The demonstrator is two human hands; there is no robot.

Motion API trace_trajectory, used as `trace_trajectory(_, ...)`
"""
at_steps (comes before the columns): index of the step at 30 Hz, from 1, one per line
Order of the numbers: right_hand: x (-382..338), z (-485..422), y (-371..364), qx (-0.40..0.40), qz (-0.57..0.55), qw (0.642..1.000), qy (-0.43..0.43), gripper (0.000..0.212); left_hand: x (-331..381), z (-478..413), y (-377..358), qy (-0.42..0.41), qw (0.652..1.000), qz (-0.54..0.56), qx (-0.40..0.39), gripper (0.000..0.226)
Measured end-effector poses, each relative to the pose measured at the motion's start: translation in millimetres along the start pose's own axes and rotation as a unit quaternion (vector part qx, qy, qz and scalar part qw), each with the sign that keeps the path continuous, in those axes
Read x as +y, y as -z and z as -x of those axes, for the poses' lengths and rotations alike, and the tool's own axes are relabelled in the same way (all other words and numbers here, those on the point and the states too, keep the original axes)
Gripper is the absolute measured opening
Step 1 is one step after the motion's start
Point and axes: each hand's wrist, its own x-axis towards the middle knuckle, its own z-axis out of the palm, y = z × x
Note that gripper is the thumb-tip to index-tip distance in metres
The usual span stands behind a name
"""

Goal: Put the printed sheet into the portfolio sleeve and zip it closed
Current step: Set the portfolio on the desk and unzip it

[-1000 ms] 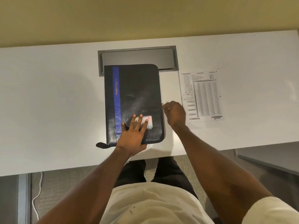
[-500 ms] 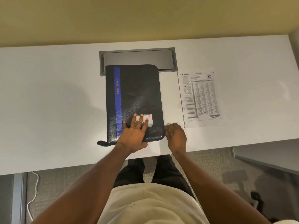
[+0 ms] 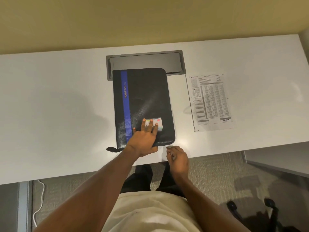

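A black portfolio (image 3: 147,97) with a blue stripe lies flat on the white desk (image 3: 58,114), its cover down. My left hand (image 3: 145,138) presses flat on its near end, fingers spread over a small coloured label. My right hand (image 3: 178,158) sits just off the portfolio's near right corner, fingers pinched on a small silvery zipper pull (image 3: 170,146). The printed sheet (image 3: 211,101) lies flat on the desk to the right of the portfolio, untouched.
A grey cable tray (image 3: 145,61) is set into the desk behind the portfolio. A black strap (image 3: 112,149) sticks out at the portfolio's near left corner. The desk's front edge runs just under my hands. A chair base (image 3: 250,208) stands on the carpet at lower right.
My right hand has travelled down the portfolio's right edge from about halfway to the near right corner, pinched on the zipper pull. My left hand has stayed pressed on the cover.
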Motion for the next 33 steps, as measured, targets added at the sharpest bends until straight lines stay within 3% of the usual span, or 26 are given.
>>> trace_trajectory(8,-37.9,17.2,-36.6,-0.055,-0.014,0.998,0.034,0.013,4.8,2.4,13.9,-0.014,1.000,0.011,0.008,0.104)
trace_trajectory(17,-77.2,24.0,-71.7,-0.153,0.093,0.981,0.079,0.030,13.1,5.4,23.4,-0.020,0.999,0.033,0.033,0.101)
trace_trajectory(21,-85.9,23.1,-80.9,-0.219,0.120,0.967,0.056,0.037,7.1,13.2,18.6,-0.026,0.998,0.026,0.044,0.098)
trace_trajectory(30,-86.1,25.0,-62.7,-0.241,-0.027,0.969,-0.044,0.034,7.3,35.9,6.8,-0.016,0.995,0.044,0.086,0.089)
trace_trajectory(33,-82.1,10.2,-37.4,-0.154,-0.098,0.980,-0.083,0.019,2.4,42.2,5.3,-0.017,0.993,0.073,0.091,0.090)
